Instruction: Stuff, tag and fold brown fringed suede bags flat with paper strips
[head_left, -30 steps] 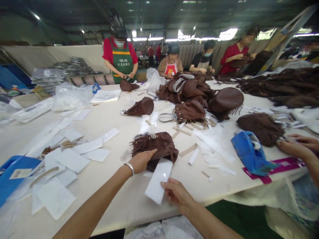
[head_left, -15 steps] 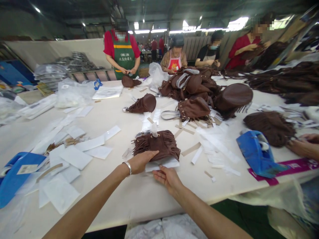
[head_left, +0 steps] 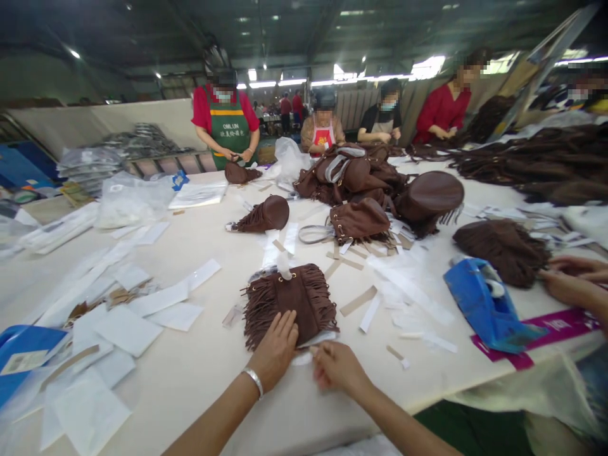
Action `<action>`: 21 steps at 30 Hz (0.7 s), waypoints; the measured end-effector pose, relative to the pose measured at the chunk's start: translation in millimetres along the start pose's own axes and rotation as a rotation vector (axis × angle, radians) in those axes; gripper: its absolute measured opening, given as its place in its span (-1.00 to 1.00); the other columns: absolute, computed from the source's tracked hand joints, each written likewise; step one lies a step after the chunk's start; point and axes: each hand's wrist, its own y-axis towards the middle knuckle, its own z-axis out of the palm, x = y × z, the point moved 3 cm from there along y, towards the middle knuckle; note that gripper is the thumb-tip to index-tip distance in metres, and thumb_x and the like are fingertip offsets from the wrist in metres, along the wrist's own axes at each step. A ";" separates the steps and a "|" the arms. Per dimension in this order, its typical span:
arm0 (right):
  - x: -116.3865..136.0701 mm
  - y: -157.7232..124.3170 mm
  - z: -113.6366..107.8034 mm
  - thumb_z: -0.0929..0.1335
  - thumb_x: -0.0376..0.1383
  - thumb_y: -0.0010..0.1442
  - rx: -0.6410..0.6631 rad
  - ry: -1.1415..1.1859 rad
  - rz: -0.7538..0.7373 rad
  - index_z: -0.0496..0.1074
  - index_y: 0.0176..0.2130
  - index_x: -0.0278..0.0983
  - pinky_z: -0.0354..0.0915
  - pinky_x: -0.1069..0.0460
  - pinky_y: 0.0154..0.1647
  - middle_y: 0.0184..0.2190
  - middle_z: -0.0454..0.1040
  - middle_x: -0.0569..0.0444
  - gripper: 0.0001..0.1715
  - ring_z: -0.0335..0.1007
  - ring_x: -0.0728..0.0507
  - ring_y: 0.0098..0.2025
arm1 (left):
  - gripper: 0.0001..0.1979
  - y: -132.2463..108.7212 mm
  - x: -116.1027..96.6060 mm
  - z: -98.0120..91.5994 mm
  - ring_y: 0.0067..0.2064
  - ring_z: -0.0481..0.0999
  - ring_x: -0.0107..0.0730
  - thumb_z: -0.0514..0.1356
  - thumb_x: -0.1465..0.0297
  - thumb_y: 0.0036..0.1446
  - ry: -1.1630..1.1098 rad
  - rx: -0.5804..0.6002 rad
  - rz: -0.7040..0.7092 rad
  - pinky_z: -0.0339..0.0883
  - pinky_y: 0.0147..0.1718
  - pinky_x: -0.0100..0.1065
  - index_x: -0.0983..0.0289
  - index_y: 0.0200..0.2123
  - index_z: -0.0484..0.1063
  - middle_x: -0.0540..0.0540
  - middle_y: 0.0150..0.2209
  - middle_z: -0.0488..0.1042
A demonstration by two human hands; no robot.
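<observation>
A dark brown fringed drawstring bag [head_left: 304,297] lies flat in front of me, gold eyelets and a white wrapped piece [head_left: 285,266] at its far end. My left hand [head_left: 276,348], with a silver bangle at the wrist, rests on the bag's near part, fingers stretched out. A white paper sheet [head_left: 304,359] sticks out from beneath the near edge of the bag. At that edge my right hand [head_left: 338,367] has its fingers curled, thumb and forefinger pinched on the sheet; its lower fingers are blurred.
Brown bags [head_left: 361,174] are piled beyond. White paper sheets [head_left: 128,332] and a blue tape dispenser [head_left: 23,354] lie left; another blue dispenser [head_left: 484,304] stands right. A co-worker's hands [head_left: 574,278] touch a fringed bag [head_left: 503,250]. Several people work across the table [head_left: 190,386].
My left hand has gone from gripping the bag's near edge to lying flat on it. The bag now lies flatter, covering more of the sheet. My right fingers have curled in.
</observation>
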 end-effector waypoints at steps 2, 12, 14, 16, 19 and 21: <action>19.0 -10.0 -22.2 0.39 -0.15 0.16 -0.096 -0.337 -0.336 0.50 -0.21 -0.22 0.31 -0.20 0.03 -0.19 0.55 -0.14 -0.77 0.45 -0.30 -0.05 | -0.50 -3.2 -0.6 7.7 0.36 -0.05 0.00 0.05 0.32 0.26 0.015 -0.041 -0.002 0.05 0.26 0.06 0.39 0.22 0.15 0.39 0.32 0.04; 27.8 59.6 -29.2 0.40 -0.19 0.18 0.010 -1.345 -1.069 0.19 0.26 -0.04 0.15 -0.30 0.17 0.30 0.13 -0.12 -0.30 0.10 -0.40 0.27 | -0.40 -11.3 10.4 10.6 0.36 -0.07 0.01 0.01 0.33 0.29 0.022 -0.040 -0.035 0.03 0.25 0.05 0.26 0.34 -0.09 0.35 0.35 -0.03; 22.6 60.2 -28.3 0.37 -0.16 0.22 -0.033 -1.361 -1.084 0.20 0.26 -0.05 0.14 -0.30 0.18 0.29 0.13 -0.11 -0.35 0.10 -0.39 0.27 | -0.42 -11.3 13.6 9.4 0.36 -0.07 -0.01 0.02 0.33 0.29 -0.012 -0.023 -0.048 0.00 0.26 0.05 0.26 0.33 -0.07 0.35 0.35 -0.02; 22.0 56.8 -27.6 0.34 -0.13 0.25 -0.066 -1.378 -1.078 0.24 0.24 -0.08 0.13 -0.30 0.18 0.29 0.14 -0.11 -0.40 0.10 -0.39 0.26 | -0.42 -10.2 16.1 7.0 0.37 -0.06 -0.03 0.04 0.31 0.29 -0.061 0.001 -0.060 -0.05 0.27 0.05 0.27 0.32 -0.02 0.36 0.34 -0.01; 27.1 53.3 -25.4 0.31 -0.09 0.26 -0.055 -1.389 -1.077 0.29 0.21 -0.15 0.13 -0.27 0.18 0.28 0.17 -0.13 -0.43 0.12 -0.38 0.25 | -0.32 -7.7 19.1 3.7 0.37 -0.07 -0.02 0.16 0.24 0.21 -0.120 0.056 -0.056 -0.09 0.27 0.04 0.28 0.31 -0.02 0.37 0.35 -0.03; 32.4 53.0 -23.2 0.28 -0.09 0.29 -0.038 -1.400 -1.088 0.32 0.19 -0.21 0.14 -0.25 0.18 0.25 0.21 -0.16 -0.46 0.15 -0.36 0.23 | -0.25 -6.1 21.5 1.7 0.36 -0.05 -0.02 0.22 0.22 0.15 -0.135 0.077 -0.050 -0.09 0.27 0.01 0.28 0.31 -0.02 0.37 0.35 -0.02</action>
